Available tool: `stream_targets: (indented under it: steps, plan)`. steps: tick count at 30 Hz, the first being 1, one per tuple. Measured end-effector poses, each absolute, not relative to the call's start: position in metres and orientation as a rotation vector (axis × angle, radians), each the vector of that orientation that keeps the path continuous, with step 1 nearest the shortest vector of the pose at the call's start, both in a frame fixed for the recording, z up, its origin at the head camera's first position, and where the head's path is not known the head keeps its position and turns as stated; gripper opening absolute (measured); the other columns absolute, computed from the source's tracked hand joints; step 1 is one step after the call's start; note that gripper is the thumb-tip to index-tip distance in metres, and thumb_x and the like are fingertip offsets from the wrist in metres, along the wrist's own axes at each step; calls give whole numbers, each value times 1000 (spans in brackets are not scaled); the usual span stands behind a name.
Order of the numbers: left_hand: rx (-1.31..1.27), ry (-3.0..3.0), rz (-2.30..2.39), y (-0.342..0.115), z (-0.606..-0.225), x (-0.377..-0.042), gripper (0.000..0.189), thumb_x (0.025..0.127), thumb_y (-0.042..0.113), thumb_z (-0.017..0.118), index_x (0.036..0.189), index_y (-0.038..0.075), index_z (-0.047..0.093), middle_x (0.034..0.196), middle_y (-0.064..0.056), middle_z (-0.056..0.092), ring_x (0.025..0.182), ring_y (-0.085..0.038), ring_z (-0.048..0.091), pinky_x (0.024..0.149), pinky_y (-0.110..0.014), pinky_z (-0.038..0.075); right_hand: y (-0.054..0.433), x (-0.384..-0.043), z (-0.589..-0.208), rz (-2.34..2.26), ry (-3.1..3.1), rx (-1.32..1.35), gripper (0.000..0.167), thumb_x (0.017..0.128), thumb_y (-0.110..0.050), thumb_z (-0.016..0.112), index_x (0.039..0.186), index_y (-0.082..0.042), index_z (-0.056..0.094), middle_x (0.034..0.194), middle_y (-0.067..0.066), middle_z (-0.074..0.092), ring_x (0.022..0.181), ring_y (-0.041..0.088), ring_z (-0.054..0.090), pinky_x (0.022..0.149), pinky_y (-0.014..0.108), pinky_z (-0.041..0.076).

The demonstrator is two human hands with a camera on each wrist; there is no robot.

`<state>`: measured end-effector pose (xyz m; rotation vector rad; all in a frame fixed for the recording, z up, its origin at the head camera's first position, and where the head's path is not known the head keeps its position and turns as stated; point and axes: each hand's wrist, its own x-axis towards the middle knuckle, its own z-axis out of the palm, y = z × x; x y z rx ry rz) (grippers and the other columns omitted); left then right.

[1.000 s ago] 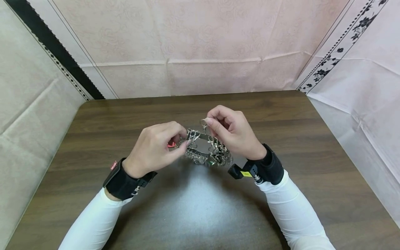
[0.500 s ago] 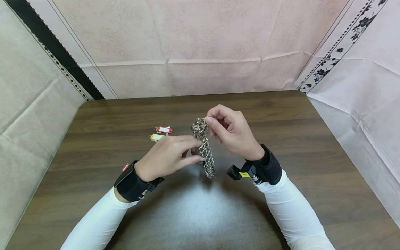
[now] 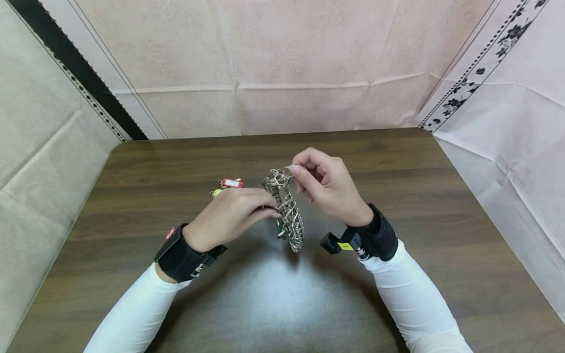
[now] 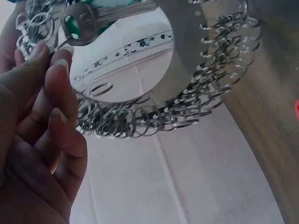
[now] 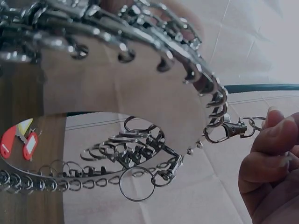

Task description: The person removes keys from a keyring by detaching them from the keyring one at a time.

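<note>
A flat metal hoop [image 3: 289, 211], its rim crowded with swivel clasps and split rings, hangs tilted nearly edge-on above the table. At its upper right, my right hand [image 3: 328, 184] pinches a split ring [image 5: 256, 122] joined to a swivel clasp [image 5: 229, 129] on the hoop's rim. My left hand [image 3: 234, 213] is at the hoop's left side. In the left wrist view, its thumb and forefinger pinch a thin ring at the head of a metal key [image 4: 84, 21]. Something green shows behind that key. Whether the key is linked to the hoop is hard to see.
Beyond my left hand, a red key tag [image 3: 231, 183] and a yellow key tag [image 3: 216, 192] lie on the brown wooden table [image 3: 375, 294]. A second red tag [image 5: 7, 140] shows in the right wrist view. Pale cloth [image 3: 265, 63] stands behind the table.
The hoop has swung from a wide, open-faced view to nearly edge-on. My left hand moved right, then slightly back, uncovering the tags. My right hand has stayed almost still.
</note>
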<state>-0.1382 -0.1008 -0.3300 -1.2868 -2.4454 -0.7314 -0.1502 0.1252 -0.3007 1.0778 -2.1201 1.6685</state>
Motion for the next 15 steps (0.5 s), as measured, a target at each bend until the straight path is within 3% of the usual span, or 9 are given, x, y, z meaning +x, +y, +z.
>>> stream_targets:
  steps: [7, 15]
  plan:
    - [-1250, -2478, -795, -108, -322, -139, 6, 91, 19, 75, 96, 16, 74, 88, 10, 70, 79, 0, 62, 73, -25, 55, 125, -151, -301, 1676, -2121, 1059, 6, 98, 10, 55, 92, 8, 57, 65, 8, 54, 48, 11, 46, 44, 23, 41]
    - [-1264, -2429, -1071, -112, -317, -139, 9, 95, 9, 70, 102, 12, 73, 85, 6, 67, 72, -2, 53, 65, -23, 45, 126, -151, -301, 1687, -2128, 1035, 6, 98, 9, 55, 94, 6, 58, 65, 8, 53, 49, 11, 47, 44, 23, 41]
